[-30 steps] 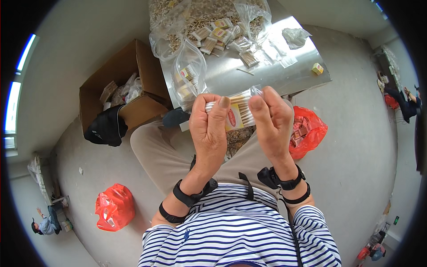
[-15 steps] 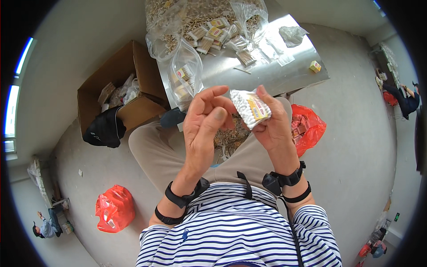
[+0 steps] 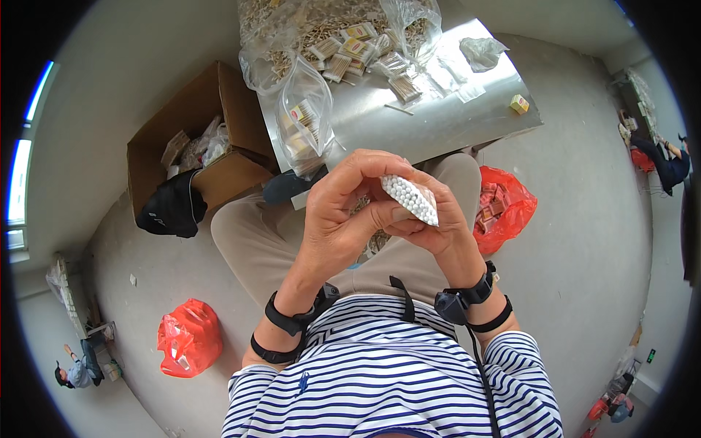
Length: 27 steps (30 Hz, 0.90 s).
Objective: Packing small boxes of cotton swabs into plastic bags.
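The left hand [image 3: 332, 213] was curled, thumb and fingers gripping one side of a cotton swab pack [image 3: 410, 199], white tips facing the camera; the right hand [image 3: 444, 219] was closed around the other side. The pack was held up short of the metal worktop [image 3: 467, 123]. A clear bag [image 3: 304, 86] lay at its left edge; a pile of packs [image 3: 356, 51] lay farther back.

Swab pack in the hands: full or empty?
Full, by its visible end: white tips crowd the cotton swab pack there, held between left hand and right hand. Can't tell about the hidden far end.
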Each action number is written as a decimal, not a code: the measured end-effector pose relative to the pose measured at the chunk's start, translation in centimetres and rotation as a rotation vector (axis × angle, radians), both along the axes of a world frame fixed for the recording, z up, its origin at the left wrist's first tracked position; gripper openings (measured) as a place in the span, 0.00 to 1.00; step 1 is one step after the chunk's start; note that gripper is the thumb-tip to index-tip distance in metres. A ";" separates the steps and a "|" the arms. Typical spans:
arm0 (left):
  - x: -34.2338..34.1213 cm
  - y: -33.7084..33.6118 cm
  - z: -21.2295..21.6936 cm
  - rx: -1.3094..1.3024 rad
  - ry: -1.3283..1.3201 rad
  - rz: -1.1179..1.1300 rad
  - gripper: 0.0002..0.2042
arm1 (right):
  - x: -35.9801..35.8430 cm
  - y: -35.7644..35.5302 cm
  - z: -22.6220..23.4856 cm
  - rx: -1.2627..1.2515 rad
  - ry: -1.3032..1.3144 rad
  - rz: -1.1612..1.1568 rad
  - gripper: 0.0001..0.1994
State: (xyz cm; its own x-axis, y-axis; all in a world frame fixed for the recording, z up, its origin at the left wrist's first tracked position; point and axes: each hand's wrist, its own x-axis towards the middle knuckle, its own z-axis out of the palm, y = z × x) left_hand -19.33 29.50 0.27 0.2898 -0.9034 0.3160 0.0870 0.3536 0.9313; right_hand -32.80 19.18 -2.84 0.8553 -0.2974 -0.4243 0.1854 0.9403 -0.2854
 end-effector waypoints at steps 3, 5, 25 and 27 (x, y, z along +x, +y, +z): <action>-0.3 -0.1 0.2 -0.035 0.009 0.016 0.18 | 0.2 0.1 1.0 -0.015 0.102 -0.037 0.16; -0.2 -0.1 0.4 -0.052 0.003 0.002 0.18 | 0.2 0.1 1.1 -0.015 0.150 -0.061 0.16; 2.6 0.8 1.8 0.153 -0.298 -0.030 0.19 | -1.1 -3.1 5.2 -2.203 0.094 -0.114 0.19; 3.0 0.9 1.5 0.265 -0.181 -0.173 0.18 | -1.0 -3.3 5.5 -2.270 0.071 -0.121 0.20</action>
